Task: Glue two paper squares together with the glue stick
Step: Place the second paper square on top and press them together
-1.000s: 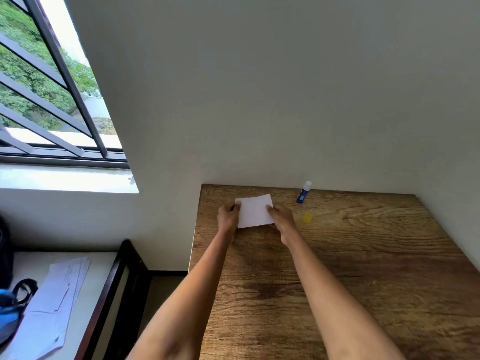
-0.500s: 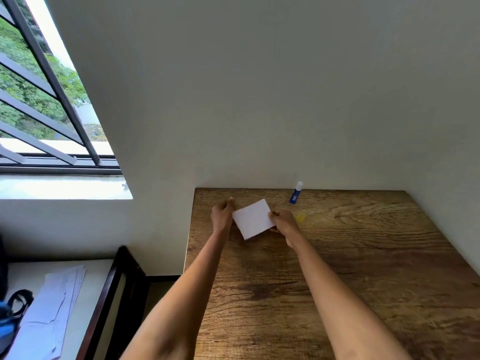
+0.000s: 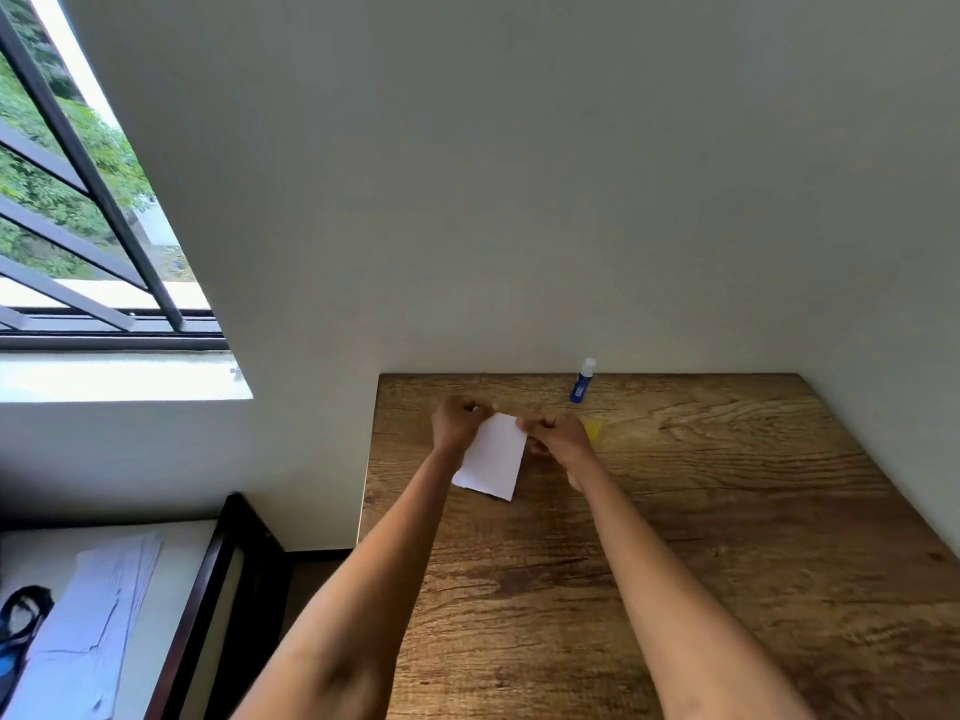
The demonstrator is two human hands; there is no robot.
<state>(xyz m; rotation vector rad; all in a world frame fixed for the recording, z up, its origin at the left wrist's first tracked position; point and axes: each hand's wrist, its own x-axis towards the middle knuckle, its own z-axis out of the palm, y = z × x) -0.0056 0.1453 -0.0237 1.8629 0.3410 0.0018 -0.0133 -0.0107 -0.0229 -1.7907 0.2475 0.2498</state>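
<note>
A white paper square [image 3: 492,456] hangs tilted above the wooden table [image 3: 675,537], its lower corner pointing toward me. My left hand [image 3: 458,423] pinches its upper left edge and my right hand [image 3: 558,438] pinches its upper right corner. I cannot tell whether it is one sheet or two. A blue glue stick [image 3: 582,381] with a white cap stands upright at the table's back edge against the wall, apart from both hands. A small yellow cap or piece [image 3: 593,429] lies on the table just right of my right hand.
A grey wall rises directly behind the table. To the left, past a gap, a lower white surface [image 3: 171,589] with a dark frame holds loose papers [image 3: 88,621] and a blue and black object [image 3: 15,636]. A barred window [image 3: 78,210] is at the upper left.
The paper has turned from lying wide between my hands to hanging long and tilted, pinched at its top. Both hands have come closer together. The view has shifted slightly.
</note>
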